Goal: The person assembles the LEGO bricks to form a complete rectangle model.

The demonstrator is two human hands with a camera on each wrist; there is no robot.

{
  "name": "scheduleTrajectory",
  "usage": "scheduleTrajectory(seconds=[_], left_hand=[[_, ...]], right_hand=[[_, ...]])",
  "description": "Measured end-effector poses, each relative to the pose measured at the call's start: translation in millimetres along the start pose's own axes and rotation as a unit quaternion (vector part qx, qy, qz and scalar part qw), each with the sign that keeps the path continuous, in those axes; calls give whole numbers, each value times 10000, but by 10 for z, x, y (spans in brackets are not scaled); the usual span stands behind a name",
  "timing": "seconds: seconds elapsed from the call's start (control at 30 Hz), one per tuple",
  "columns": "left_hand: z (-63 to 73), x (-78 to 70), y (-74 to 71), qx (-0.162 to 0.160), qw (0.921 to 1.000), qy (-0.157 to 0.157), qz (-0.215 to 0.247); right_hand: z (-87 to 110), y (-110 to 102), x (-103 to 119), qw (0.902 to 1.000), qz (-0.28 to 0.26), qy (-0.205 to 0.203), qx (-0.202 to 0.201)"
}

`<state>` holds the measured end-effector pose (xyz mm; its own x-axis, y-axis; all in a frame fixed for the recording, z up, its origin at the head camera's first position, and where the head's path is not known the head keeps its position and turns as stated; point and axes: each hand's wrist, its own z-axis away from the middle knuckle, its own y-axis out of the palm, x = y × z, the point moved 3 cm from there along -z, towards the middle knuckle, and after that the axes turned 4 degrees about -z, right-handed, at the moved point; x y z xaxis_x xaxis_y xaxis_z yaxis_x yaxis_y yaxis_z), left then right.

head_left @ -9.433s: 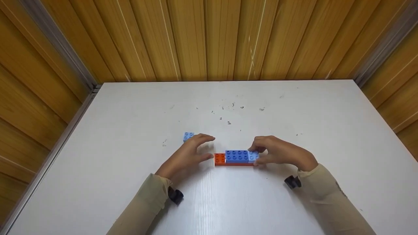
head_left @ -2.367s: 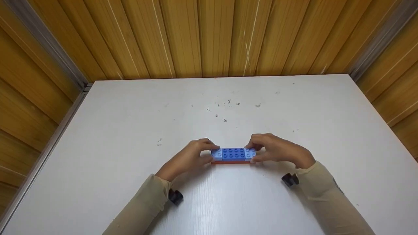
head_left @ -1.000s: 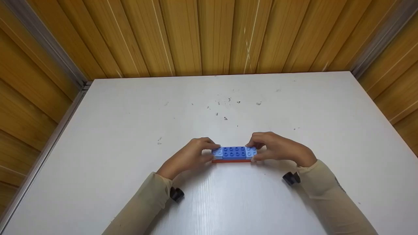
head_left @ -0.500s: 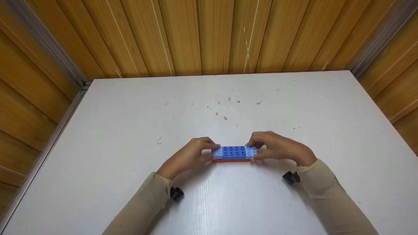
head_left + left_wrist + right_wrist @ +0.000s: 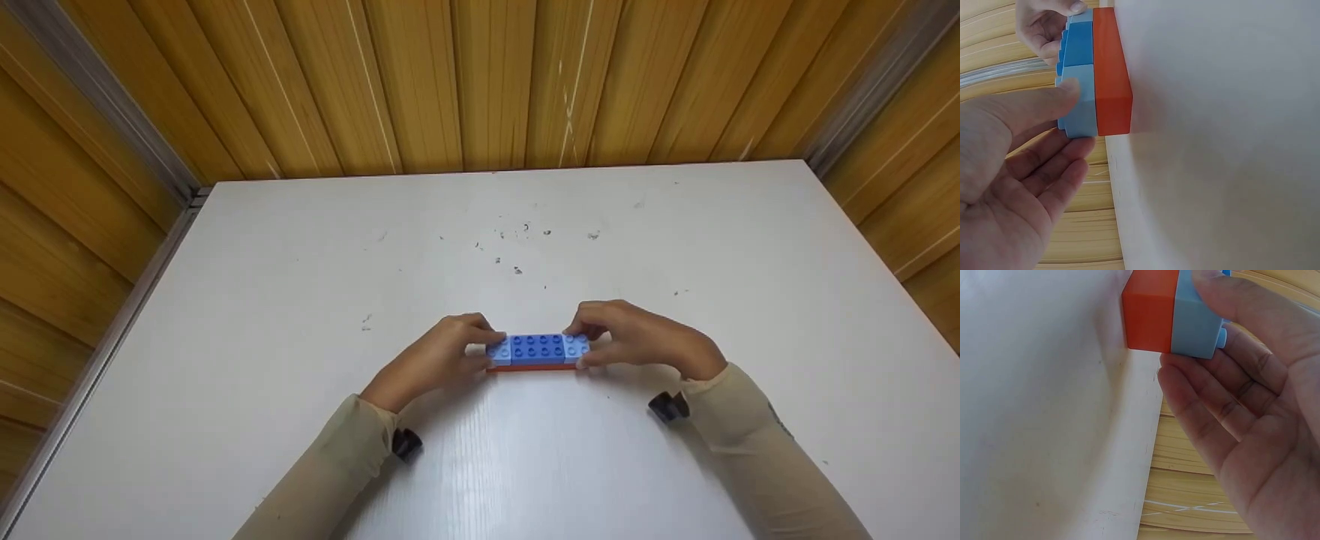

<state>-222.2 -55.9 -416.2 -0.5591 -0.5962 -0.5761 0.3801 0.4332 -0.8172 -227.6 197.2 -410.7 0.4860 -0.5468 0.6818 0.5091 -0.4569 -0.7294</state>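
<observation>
A long orange-red toy brick (image 5: 534, 367) lies on the table with a row of bricks on top. In the middle of that row sits a blue brick (image 5: 537, 349), flanked by a small light blue brick at each end. My left hand (image 5: 431, 358) pinches the left light blue brick (image 5: 1085, 104) between thumb and fingers. At the other end, my right hand (image 5: 651, 341) holds the right light blue brick (image 5: 1193, 326) the same way. Both light blue bricks sit flush against the orange-red one in the wrist views.
The white table (image 5: 300, 300) carries small dark scuff marks beyond the bricks. Yellow wood-look panels (image 5: 495, 90) rise behind its far edge and at both sides. A dark camera (image 5: 406, 445) is on the left wrist, another camera (image 5: 667, 407) on the right.
The left light blue brick, earlier loose on the table beside my left hand, now covers the orange-red brick's left end in that hand's pinch. Over the last second both hands have stayed nearly still.
</observation>
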Motion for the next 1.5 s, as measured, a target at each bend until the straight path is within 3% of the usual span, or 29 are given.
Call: scheduleTrajectory(seconds=[0.53,1.03,1.3,1.5], left_hand=[[-12,-10,-14,34,9997,-201,93],[12,39,7,-116,9993,-59,363],[0,48,6,-182,9990,190,349],[-3,45,-2,-108,9991,88,392]], right_hand=[[5,-8,1,10000,5,6,53],[-1,8,21,10000,92,-7,35],[8,0,25,9998,174,38,94],[11,-3,3,9994,265,-189,73]])
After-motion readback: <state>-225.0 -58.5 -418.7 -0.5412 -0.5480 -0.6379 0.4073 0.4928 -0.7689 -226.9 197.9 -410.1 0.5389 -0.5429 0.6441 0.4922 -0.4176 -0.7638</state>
